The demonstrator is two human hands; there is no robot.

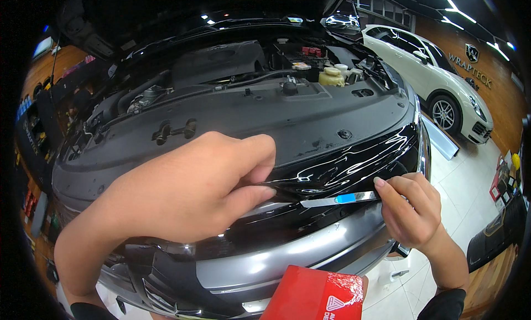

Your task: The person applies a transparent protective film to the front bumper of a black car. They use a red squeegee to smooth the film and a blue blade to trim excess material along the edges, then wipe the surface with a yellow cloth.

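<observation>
My left hand (188, 187) reaches across the car's front, thumb and forefinger pinched on the edge of a glossy black wrap film (354, 164). Wavy wrinkles run through the film to the right of that pinch. In my right hand (412, 209) is a slim silver utility knife (362, 197) with a blue slider, held by its end between thumb and fingers. Its thin blade points left along the lower side of the film, its tip a little right of my left thumb. Below lies the silver and black front bumper (298, 248).
The bonnet (221, 15) stands raised over the engine bay (215, 65). A red flat piece with white print (315, 295) juts up at the bottom, close to me. A white car (431, 65) is parked at the far right. Shelves with tools (38, 137) line the left.
</observation>
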